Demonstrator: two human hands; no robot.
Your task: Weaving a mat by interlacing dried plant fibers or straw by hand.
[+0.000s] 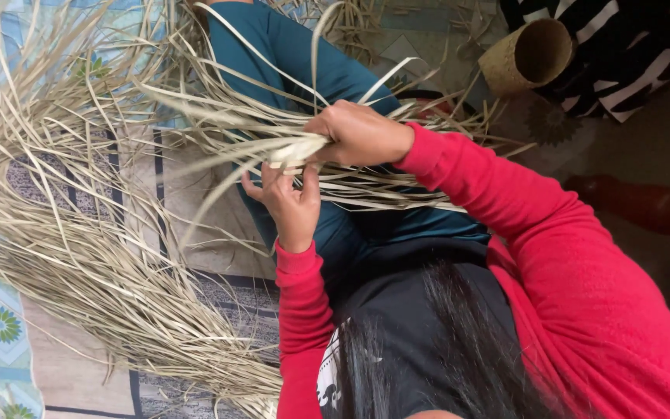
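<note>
Head view, looking down over dark hair and red sleeves. The right hand (358, 133), at about 12 o'clock from frame centre, is closed in a fist around a gathered bundle of dried palm-leaf strips (292, 147), whose pale ends fan out toward 9 and 3 o'clock. The left hand (292, 200), directly below it at 6 o'clock from the bundle, has its fingers curled narrowly, pinching single strips at the bundle's underside. The bundle lies above the person's teal-clad legs (296, 54). A large loose heap of strips (79, 233) spreads at 8 to 10 o'clock over a patterned floor mat (1, 326). A small woven cylindrical basket (527, 54) lies on its side at 2 o'clock, beside a black-and-white striped cloth (622, 46).
</note>
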